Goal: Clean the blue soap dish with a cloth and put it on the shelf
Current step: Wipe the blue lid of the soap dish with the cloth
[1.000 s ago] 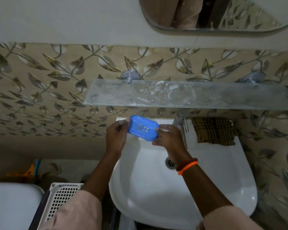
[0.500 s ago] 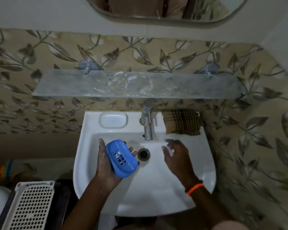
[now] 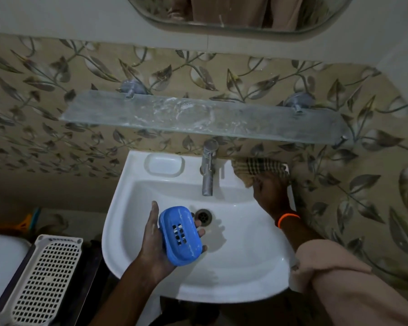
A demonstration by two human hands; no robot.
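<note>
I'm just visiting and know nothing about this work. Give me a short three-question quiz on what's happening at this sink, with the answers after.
1. True or false: the blue soap dish already sits on the glass shelf.
2. Which hand is on the checked cloth?
A. left
B. right
C. neither
3. Fill in: the cloth lies on the sink rim, to the ____ of the tap as seen in the picture.

Key:
1. False. The left hand holds it over the basin, near the drain.
2. B.
3. Right.
</note>
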